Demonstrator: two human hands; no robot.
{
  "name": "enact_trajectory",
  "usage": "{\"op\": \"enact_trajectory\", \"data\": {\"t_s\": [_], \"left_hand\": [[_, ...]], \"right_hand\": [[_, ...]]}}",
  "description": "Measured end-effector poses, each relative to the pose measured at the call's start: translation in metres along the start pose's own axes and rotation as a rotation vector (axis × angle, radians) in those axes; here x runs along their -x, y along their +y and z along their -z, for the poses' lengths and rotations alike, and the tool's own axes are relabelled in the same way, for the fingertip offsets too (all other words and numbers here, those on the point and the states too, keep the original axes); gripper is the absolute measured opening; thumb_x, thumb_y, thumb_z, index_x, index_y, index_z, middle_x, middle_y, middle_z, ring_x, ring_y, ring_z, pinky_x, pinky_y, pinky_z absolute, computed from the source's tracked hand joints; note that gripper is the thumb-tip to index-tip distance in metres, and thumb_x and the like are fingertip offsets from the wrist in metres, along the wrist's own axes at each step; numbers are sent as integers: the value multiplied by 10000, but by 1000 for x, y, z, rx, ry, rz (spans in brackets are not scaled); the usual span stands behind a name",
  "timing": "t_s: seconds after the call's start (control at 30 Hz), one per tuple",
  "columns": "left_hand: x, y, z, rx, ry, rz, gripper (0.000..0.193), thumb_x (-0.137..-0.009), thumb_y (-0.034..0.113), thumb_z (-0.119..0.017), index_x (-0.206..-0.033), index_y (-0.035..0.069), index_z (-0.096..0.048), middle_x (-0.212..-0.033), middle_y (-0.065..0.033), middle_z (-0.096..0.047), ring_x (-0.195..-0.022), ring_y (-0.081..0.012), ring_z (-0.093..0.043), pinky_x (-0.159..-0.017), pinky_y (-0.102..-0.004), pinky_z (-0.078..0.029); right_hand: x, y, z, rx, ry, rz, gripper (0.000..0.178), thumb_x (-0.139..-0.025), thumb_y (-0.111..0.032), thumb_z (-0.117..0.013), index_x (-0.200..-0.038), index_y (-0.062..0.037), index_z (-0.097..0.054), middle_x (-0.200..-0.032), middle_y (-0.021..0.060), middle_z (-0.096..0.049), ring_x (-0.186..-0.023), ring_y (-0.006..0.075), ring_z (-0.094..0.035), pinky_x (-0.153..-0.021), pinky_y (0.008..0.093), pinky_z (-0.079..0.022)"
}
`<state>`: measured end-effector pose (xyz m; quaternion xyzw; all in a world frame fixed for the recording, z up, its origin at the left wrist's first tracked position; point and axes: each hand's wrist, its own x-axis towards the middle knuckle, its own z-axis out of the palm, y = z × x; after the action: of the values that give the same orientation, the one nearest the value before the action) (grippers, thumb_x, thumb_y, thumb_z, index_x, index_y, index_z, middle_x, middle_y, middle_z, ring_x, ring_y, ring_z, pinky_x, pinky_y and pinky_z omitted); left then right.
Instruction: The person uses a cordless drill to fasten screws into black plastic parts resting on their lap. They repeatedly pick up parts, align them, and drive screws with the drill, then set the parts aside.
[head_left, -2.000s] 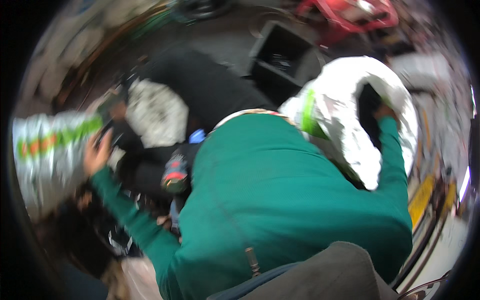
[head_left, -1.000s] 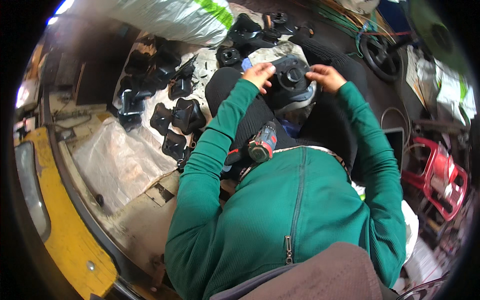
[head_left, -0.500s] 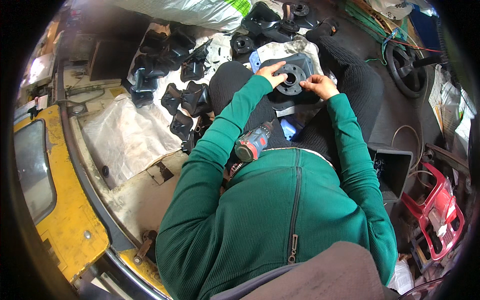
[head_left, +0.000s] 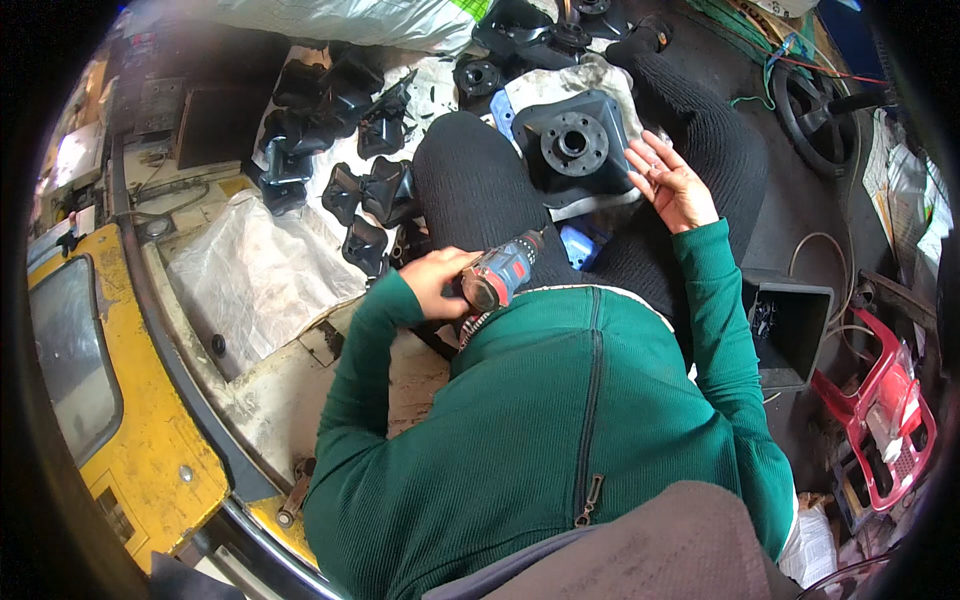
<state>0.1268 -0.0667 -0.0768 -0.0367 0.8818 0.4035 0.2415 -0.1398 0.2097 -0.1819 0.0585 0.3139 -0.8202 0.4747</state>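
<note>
A cordless drill (head_left: 498, 272), grey-blue with red patches, lies across my lap with its chuck pointing up and to the right. My left hand (head_left: 437, 283) is closed around its rear, and the drill hides some of the fingers. Between my knees rests a black square housing (head_left: 543, 170) with a round, hub-like flange (head_left: 574, 144) on top, ringed by small holes. My right hand (head_left: 676, 186) is just right of the housing, apart from it, palm turned up and fingers stretched out. Nothing I can make out lies in it.
Several black molded parts (head_left: 385, 192) lie on a white sheet to the left, with more beyond my knees. An open dark bin (head_left: 790, 335) holding small pieces stands by my right elbow. Further right are a black wheel (head_left: 815, 118) and a red plastic frame (head_left: 880, 410).
My left hand has left the flange and come down onto the drill. My right hand has drawn back from the flange to the right and its fingers have opened.
</note>
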Motion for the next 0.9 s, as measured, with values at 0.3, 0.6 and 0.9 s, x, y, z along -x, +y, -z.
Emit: {"op": "enact_trajectory", "data": {"t_s": [0.3, 0.6, 0.9], "left_hand": [[1, 20, -24, 212, 288, 43, 724, -632, 171, -769, -1279, 75, -458, -1080, -64, -601, -950, -236, -614, -835, -324, -497], [0, 87, 43, 637, 264, 272, 386, -688, 156, -790, -987, 18, -588, -744, -27, -637, -576, -80, -571, -547, -233, -477], [-14, 95, 42, 651, 181, 323, 397, -678, 153, -802, -984, 17, -587, -753, -41, -644, -567, -84, -573, -532, -227, -481]], "right_hand": [[16, 26, -31, -111, 7, -119, 564, -851, 52, -487, -1374, -17, -287, -1347, 216, -396, -1236, 283, -436, -968, 341, -456], [31, 17, -59, 179, -385, -202, 821, -788, -24, -623, -1449, -122, -145, -1321, 183, -459, -1124, 221, -541, -557, 164, -400], [27, 11, -52, 141, -509, -284, 868, -767, -28, -625, -1455, -123, -105, -1280, 204, -493, -1110, 200, -553, -650, 158, -452]]}}
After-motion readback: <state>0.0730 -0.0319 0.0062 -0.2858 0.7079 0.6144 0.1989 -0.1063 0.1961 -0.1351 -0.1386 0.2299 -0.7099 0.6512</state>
